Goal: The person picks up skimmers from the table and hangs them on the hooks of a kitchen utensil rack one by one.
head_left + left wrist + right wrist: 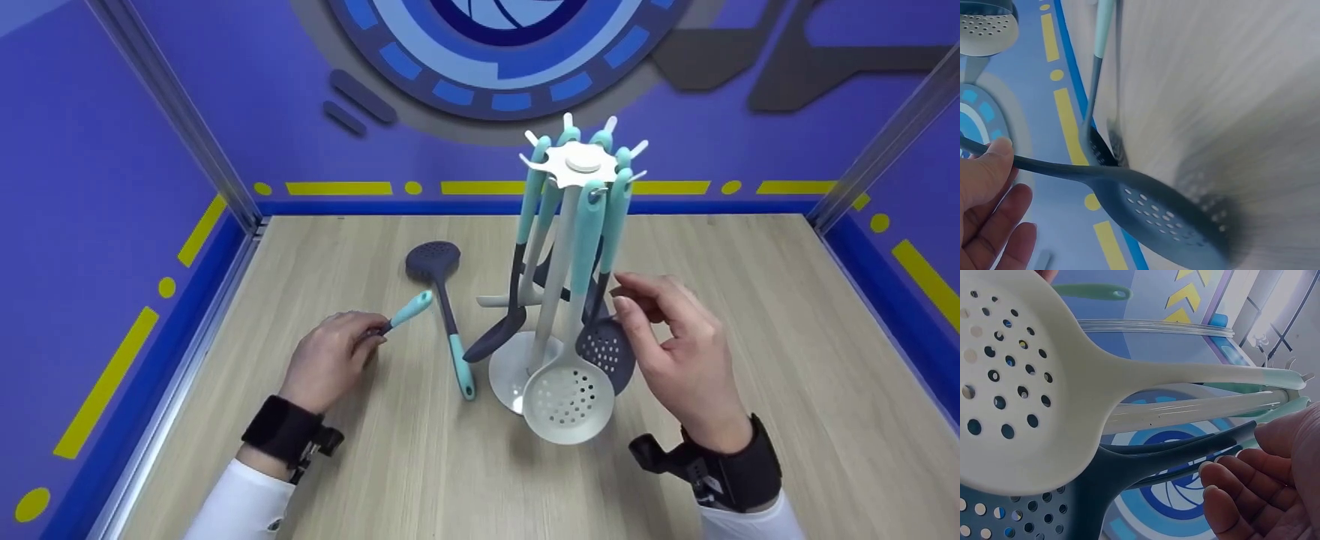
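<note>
My left hand (328,362) pinches the dark shaft of a skimmer (1157,211) between thumb and fingers. Its perforated bowl shows in the left wrist view, and its teal handle (411,307) points up and right in the head view. A white utensil stand (551,289) carries several hanging utensils, among them a white skimmer (568,401) and a dark perforated turner (606,349). Beside that turner's shaft is my right hand (684,349), fingers loosely bent with a gap between thumb and index. Whether its fingertips touch the shaft is unclear.
Another dark perforated utensil (433,259) with a teal handle lies on the wooden table (765,315), between my left hand and the stand. A dark ladle (499,337) hangs on the stand's left side. Blue panels (420,161) border the table at the back and sides.
</note>
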Motion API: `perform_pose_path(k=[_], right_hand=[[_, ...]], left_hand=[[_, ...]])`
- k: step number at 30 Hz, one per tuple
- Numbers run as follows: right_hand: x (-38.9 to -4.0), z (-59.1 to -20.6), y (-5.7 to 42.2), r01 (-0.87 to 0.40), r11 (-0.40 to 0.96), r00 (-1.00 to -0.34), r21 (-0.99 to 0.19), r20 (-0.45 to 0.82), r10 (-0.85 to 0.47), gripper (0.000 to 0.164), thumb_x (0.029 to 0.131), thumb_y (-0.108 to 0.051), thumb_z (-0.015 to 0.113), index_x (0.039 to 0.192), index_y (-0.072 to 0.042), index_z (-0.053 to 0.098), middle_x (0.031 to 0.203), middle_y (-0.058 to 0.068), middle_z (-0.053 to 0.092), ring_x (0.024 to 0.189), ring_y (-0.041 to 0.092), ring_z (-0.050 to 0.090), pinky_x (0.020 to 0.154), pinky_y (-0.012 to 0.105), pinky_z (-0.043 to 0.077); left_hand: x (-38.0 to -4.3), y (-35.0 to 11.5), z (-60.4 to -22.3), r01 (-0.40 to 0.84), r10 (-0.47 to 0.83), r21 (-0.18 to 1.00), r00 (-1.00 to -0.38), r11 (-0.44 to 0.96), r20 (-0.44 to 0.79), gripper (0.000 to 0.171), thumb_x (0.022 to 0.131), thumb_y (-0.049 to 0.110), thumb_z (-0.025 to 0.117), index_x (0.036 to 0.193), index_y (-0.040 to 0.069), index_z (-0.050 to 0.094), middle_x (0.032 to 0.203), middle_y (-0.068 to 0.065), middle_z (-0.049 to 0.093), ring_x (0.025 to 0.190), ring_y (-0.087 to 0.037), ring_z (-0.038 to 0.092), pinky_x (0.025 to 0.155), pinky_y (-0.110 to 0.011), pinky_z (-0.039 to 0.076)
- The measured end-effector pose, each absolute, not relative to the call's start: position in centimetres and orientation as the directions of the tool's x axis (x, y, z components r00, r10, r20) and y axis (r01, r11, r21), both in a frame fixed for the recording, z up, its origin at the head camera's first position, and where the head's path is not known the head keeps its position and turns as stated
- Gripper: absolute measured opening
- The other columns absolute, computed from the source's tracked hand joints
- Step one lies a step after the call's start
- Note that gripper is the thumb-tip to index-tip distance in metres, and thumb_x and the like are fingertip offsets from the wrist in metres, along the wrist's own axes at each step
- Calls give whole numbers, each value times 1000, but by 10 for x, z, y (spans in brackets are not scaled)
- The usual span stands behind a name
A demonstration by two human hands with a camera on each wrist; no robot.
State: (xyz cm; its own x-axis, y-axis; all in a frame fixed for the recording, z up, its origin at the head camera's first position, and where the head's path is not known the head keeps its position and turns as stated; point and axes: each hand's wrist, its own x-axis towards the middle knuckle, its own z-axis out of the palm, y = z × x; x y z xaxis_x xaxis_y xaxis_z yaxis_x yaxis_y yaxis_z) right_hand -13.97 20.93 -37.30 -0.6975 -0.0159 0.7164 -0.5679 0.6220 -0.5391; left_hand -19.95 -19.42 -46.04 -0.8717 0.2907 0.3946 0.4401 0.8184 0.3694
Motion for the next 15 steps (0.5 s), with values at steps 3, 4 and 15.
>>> perform_pose_path(k=[3, 4, 15], right_hand=[[-140, -373, 209, -567, 622, -699, -540, 715, -16, 31, 92, 2, 71, 122, -7, 72, 101, 6, 73, 86, 5, 61, 78, 8, 47], [-140, -373, 209, -568, 623, -699, -538, 715, -19, 31, 93, 1, 71, 122, -8, 72, 101, 5, 73, 86, 4, 61, 78, 8, 48], [-139, -373, 208, -563, 621, -705, -545, 709, -17, 31, 93, 2, 71, 122, -7, 72, 101, 6, 74, 89, 4, 62, 79, 7, 48]], left_hand=[[-196, -191, -456, 437, 277, 382, -871, 814, 406, 21, 94, 18, 75, 115, 18, 73, 104, 1, 75, 96, -18, 71, 81, -39, 59], [-194, -189, -455, 438, 274, 384, -869, 813, 411, 21, 94, 19, 75, 115, 18, 73, 103, 1, 75, 95, -18, 71, 80, -39, 59], [-180, -175, -449, 460, 260, 433, -857, 775, 445, 19, 96, 15, 74, 114, 14, 70, 101, 2, 71, 91, -11, 70, 76, -33, 60]])
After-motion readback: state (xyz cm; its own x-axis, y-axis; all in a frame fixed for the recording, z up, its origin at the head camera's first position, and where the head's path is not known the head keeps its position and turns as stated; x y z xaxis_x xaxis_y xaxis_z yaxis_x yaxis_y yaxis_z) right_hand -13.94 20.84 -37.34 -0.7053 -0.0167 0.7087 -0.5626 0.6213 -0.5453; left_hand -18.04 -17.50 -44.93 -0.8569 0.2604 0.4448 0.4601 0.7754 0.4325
